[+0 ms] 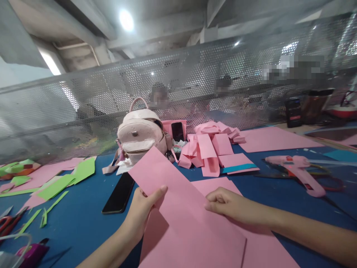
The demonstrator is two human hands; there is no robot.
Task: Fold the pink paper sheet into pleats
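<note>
I hold a long pink paper sheet [178,208] above the blue table [83,223]. My left hand [143,212] grips its left edge, thumb on top. My right hand [223,204] is closed into a fist and presses down on the sheet's right side. Another pink sheet [259,245] lies flat beneath it. A black phone [118,193] lies just left of my left hand.
A pale pink backpack [139,136] stands at the back, with a heap of folded pink paper pieces [212,149] beside it. A pink glue gun [298,169] lies right. Green paper scraps [61,182] and red-handled scissors [9,221] lie left. A perforated metal screen [111,89] borders the table.
</note>
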